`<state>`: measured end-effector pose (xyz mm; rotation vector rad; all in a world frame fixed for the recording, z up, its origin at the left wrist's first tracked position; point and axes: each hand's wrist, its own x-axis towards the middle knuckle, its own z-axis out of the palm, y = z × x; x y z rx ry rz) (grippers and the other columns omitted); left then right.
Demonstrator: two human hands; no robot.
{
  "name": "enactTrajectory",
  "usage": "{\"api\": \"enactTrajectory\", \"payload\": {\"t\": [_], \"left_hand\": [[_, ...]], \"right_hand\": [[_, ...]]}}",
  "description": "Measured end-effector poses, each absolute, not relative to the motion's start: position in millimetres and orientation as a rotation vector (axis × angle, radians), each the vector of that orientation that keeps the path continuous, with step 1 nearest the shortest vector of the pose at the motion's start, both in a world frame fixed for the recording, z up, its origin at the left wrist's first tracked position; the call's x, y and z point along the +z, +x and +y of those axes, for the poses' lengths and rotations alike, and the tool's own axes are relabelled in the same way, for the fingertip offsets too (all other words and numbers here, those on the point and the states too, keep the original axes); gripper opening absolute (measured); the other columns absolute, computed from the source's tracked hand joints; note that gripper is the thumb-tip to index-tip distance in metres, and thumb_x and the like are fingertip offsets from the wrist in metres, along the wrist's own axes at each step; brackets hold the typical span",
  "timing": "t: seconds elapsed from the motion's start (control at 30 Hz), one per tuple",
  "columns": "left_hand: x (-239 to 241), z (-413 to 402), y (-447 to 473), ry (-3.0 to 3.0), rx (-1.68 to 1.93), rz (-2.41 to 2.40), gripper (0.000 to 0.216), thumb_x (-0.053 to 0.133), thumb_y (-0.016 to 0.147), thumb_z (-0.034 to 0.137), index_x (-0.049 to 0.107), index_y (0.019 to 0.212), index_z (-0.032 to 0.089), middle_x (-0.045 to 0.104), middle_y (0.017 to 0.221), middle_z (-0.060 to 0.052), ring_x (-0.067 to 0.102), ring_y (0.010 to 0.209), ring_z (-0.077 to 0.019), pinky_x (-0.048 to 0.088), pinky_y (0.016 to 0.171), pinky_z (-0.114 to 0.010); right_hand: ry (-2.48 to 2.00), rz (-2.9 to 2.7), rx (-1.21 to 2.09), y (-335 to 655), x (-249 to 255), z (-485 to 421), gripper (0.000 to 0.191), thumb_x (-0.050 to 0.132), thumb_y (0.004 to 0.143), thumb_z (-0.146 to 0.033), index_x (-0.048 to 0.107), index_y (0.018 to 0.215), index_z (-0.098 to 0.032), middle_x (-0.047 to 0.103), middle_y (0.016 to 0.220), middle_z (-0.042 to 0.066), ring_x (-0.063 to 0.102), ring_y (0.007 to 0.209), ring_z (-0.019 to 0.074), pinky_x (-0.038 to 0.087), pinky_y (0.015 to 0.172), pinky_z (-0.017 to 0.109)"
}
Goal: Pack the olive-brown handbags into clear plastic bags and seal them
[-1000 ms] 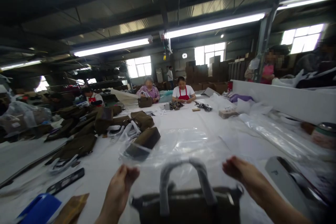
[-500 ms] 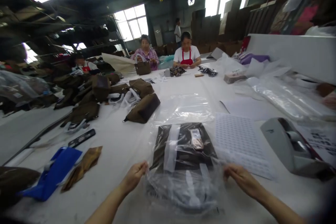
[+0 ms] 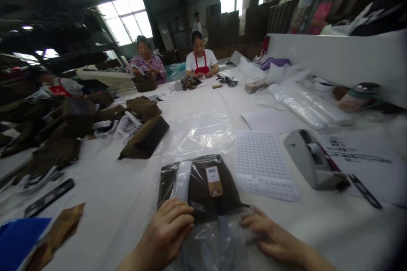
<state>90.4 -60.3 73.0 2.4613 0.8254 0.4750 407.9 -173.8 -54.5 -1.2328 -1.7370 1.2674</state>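
A clear plastic bag [image 3: 206, 237] lies in front of me with a dark olive handbag [image 3: 197, 178] inside it. Through the film I see a pale strip [image 3: 183, 178] and a tag with a barcode label [image 3: 214, 181] on the handbag. My left hand [image 3: 168, 230] rests over the near left part, its fingers curled on the film. At the right edge, my right hand [image 3: 267, 230] has its fingers closed on the plastic; its lower fingers are partly blurred. The bag's near end, with the pale handles, is partly hidden by my left hand.
Right of the bag lie a printed sheet [image 3: 265, 165], a grey tape dispenser [image 3: 313, 161] and thread snips [image 3: 365, 192]. Dark handbags [image 3: 144, 137] pile up on the left, near a blue piece [image 3: 22, 241] and a black bar [image 3: 49, 197]. Co-workers [image 3: 202, 57] sit across the table.
My hands have come inward from the bag's sides, the left now over its near part. The film over the handbag lies flatter. My view has turned to the right.
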Motion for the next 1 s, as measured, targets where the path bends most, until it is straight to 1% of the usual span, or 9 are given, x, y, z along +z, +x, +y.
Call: {"api": "enactTrajectory", "payload": {"t": [0.03, 0.1, 0.23, 0.33, 0.43, 0.6, 0.7, 0.9, 1.0], "left_hand": [[78, -60, 110, 2.446, 0.455, 0.762, 0.018, 0.054, 0.083, 0.018, 0.064, 0.095, 0.026, 0.066, 0.099, -0.004, 0.057, 0.097, -0.0198, 0.039, 0.095, -0.033], [85, -55, 152, 2.332, 0.44, 0.732, 0.015, 0.05, 0.085, 0.02, 0.063, 0.093, 0.023, 0.066, 0.096, -0.004, 0.059, 0.092, -0.0181, 0.044, 0.086, -0.029], [75, -30, 246, 2.16, 0.351, 0.723, 0.021, 0.045, 0.089, 0.03, 0.063, 0.093, 0.02, 0.067, 0.089, -0.003, 0.061, 0.082, -0.0156, 0.046, 0.075, -0.025], [43, -6, 319, 2.239, 0.138, 0.736, 0.03, 0.036, 0.091, 0.035, 0.061, 0.099, 0.018, 0.067, 0.096, -0.005, 0.06, 0.089, -0.0171, 0.045, 0.078, -0.026], [2, 10, 374, 2.33, -0.14, 0.827, 0.038, 0.032, 0.091, 0.036, 0.062, 0.098, 0.013, 0.066, 0.099, -0.013, 0.06, 0.094, -0.0242, 0.044, 0.081, -0.033], [-39, 18, 400, 2.336, -0.415, 0.835, 0.036, 0.053, 0.078, 0.041, 0.063, 0.098, 0.013, 0.067, 0.091, -0.012, 0.062, 0.086, -0.0265, 0.046, 0.076, -0.034], [-43, 22, 394, 2.342, -0.5, 0.808, 0.034, 0.053, 0.078, 0.04, 0.063, 0.099, 0.016, 0.067, 0.092, -0.009, 0.061, 0.085, -0.0232, 0.046, 0.077, -0.031], [-34, 23, 385, 2.322, -0.54, 0.809, 0.015, 0.055, 0.073, 0.026, 0.066, 0.077, 0.015, 0.067, 0.086, -0.009, 0.058, 0.089, -0.0249, 0.043, 0.083, -0.035], [-30, 24, 382, 2.226, -0.506, 0.828, 0.015, 0.053, 0.073, 0.025, 0.064, 0.078, 0.015, 0.065, 0.078, -0.006, 0.058, 0.078, -0.0207, 0.045, 0.075, -0.031]], "right_hand": [[-1.202, -1.738, 1.307, 414, -55, -182, 0.042, 0.057, 0.068, -0.014, 0.063, 0.108, -0.027, 0.056, 0.123, 0.004, 0.045, 0.12, 0.0275, 0.01, 0.109, 0.054], [-1.236, -1.587, 1.347, 427, -57, -197, 0.045, 0.055, 0.067, -0.012, 0.062, 0.109, -0.027, 0.051, 0.13, 0.005, 0.04, 0.125, 0.0267, 0.02, 0.108, 0.051], [-1.537, -1.001, 1.018, 456, -71, -213, 0.018, 0.056, 0.076, -0.029, 0.065, 0.09, -0.022, 0.063, 0.107, 0.009, 0.055, 0.107, 0.0256, 0.041, 0.096, 0.042], [-1.707, -0.735, 0.719, 476, -82, -213, 0.023, 0.059, 0.075, -0.04, 0.064, 0.085, -0.02, 0.065, 0.093, 0.007, 0.06, 0.095, 0.025, 0.047, 0.088, 0.038], [-1.795, -0.72, 0.572, 490, -91, -214, 0.025, 0.056, 0.078, -0.042, 0.063, 0.087, -0.019, 0.065, 0.089, 0.006, 0.06, 0.089, 0.0231, 0.048, 0.084, 0.036], [-1.796, -0.993, 0.358, 497, -100, -217, 0.014, 0.051, 0.084, -0.032, 0.06, 0.087, -0.022, 0.063, 0.092, 0.005, 0.058, 0.091, 0.0205, 0.047, 0.083, 0.034], [-1.748, -1.156, 0.241, 491, -98, -207, 0.008, 0.052, 0.085, -0.024, 0.06, 0.086, -0.023, 0.062, 0.088, 0.003, 0.056, 0.089, 0.0191, 0.045, 0.082, 0.034], [-1.764, -1.377, 0.126, 466, -82, -157, 0.004, 0.061, 0.081, -0.02, 0.062, 0.085, -0.023, 0.062, 0.085, 0.001, 0.052, 0.09, 0.02, 0.036, 0.085, 0.037], [-1.817, -1.392, 0.128, 458, -79, -136, 0.008, 0.065, 0.079, -0.02, 0.064, 0.086, -0.023, 0.062, 0.086, 0.0, 0.051, 0.089, 0.0208, 0.033, 0.085, 0.038]]}}
